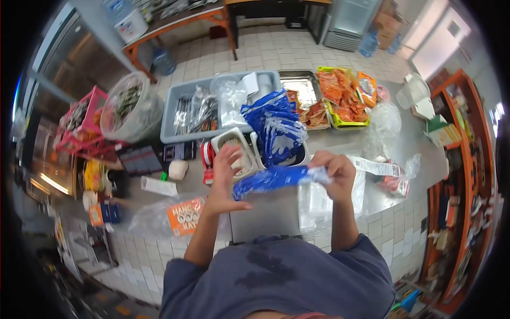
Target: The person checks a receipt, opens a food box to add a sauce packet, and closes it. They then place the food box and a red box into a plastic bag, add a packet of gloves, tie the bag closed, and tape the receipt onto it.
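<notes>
My right hand (338,174) pinches one end of a blue plastic packet (273,179), which stretches sideways in front of me and is blurred by motion. My left hand (222,181) is at the packet's other end, fingers spread and thumb apart. Just beyond the packet, a pile of similar blue packets (275,125) printed with a white hand shape stands in a metal container (304,158). To its left is another pale rectangular container (236,137). A red-and-white object (207,159) lies beside my left hand.
A grey-blue tub (169,114) holds wrapped cutlery and plastic bags. A yellow-green basket (350,125) contains orange sachets. Left are a clear bucket (112,121) and a tablet (139,161). An orange printed bag (186,217) and a printed paper strip (376,167) lie near the front.
</notes>
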A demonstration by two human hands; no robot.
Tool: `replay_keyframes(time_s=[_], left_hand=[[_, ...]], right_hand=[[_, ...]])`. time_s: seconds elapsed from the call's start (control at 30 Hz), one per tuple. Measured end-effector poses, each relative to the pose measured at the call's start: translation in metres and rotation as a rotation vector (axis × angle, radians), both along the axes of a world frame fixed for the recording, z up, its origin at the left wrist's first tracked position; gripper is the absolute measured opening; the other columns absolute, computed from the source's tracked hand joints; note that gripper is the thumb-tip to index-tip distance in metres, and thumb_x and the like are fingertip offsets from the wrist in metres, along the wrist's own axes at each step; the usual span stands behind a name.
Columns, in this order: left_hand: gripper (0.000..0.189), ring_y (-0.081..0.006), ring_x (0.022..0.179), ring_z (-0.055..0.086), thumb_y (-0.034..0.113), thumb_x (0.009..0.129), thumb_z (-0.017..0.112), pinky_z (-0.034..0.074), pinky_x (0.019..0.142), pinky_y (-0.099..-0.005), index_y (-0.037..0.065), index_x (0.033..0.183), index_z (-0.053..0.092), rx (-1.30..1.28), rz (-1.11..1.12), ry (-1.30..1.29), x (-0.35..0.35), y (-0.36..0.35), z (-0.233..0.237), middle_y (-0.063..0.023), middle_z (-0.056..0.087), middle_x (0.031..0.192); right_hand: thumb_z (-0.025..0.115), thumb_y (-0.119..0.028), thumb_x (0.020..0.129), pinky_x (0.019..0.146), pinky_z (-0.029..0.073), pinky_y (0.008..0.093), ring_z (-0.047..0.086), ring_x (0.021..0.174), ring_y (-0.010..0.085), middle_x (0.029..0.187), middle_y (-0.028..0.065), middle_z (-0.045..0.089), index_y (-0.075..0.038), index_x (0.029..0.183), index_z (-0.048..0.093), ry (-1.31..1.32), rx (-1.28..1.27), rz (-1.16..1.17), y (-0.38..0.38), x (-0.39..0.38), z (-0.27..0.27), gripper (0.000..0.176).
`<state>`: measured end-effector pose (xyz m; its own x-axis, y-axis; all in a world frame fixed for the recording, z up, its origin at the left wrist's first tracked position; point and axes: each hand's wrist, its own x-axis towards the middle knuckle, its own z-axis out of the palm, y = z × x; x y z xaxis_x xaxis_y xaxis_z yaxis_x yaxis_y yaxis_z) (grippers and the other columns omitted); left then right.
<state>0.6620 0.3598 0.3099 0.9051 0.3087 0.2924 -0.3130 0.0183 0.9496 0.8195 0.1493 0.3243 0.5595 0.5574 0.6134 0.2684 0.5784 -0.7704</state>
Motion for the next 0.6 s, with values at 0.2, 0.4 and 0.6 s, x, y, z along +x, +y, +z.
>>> replay_keyframes(time_s=[0.2,0.4,0.6], left_hand=[[0.037,-0.0285,0.097,0.056,0.009,0.061,0.069,0.038,0.086,-0.0415,0.003,0.096,0.06,0.539,-0.023,-0.23,0.001,-0.009,0.02,-0.0113,0.058,0.103],[0.039,-0.0222,0.092,0.057,0.012,0.06,0.066,0.038,0.082,-0.04,0.006,0.098,0.06,1.143,0.415,-0.22,-0.02,-0.049,0.038,-0.0063,0.06,0.101],[0.043,-0.0235,0.093,0.055,0.027,0.066,0.072,0.039,0.082,-0.0363,0.009,0.103,0.059,0.975,-0.114,-0.038,-0.044,-0.051,0.029,-0.0032,0.059,0.104]], right_hand=[[0.059,-0.004,0.078,0.09,0.037,0.0414,0.053,0.098,0.0257,0.109,0.0163,0.053,-0.006,0.098,0.043,0.082,0.005,-0.498,0.022,-0.023,0.009,0.026],[0.062,-0.02,0.08,0.094,0.035,0.0343,0.042,0.112,0.0185,0.124,0.0111,0.041,0.0,0.129,0.027,0.33,-0.056,-0.052,0.03,-0.084,-0.058,0.064],[0.06,-0.016,0.083,0.083,0.043,0.0307,0.053,0.097,0.0187,0.106,0.0094,0.056,0.002,0.114,0.049,0.997,-0.243,-0.086,0.015,-0.099,-0.025,0.038]])
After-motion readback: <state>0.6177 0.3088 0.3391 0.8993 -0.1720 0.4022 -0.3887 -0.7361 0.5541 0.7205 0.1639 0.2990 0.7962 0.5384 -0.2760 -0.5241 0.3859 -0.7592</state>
